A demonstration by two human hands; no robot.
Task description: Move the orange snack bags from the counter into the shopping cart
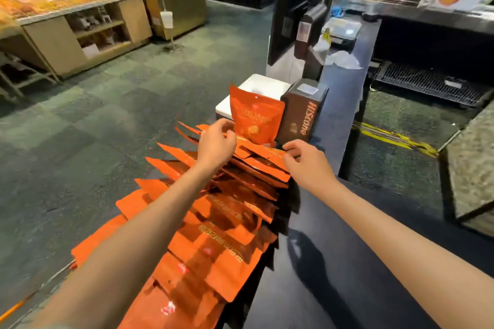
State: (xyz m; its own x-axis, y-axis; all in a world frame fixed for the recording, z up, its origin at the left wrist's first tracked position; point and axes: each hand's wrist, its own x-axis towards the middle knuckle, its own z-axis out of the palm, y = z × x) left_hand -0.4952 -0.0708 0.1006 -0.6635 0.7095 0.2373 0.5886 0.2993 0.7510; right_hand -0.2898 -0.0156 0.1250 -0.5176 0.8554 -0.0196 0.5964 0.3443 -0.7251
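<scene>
A long row of overlapping orange snack bags (213, 222) lies along the left edge of a dark counter (334, 262). At the far end one orange bag (255, 117) stands upright against a brown box. My left hand (216, 143) reaches over the far end of the row, fingers curled at the top bags beside the upright one. My right hand (304, 160) pinches the right edge of the topmost flat bag (270, 153). No shopping cart is in view.
A brown box (302, 112) and a white box (254, 91) stand at the counter's far end, behind them a register screen (294, 8) and a scale (342, 28). Bakery display tables (66, 8) stand at the left across a green carpeted floor.
</scene>
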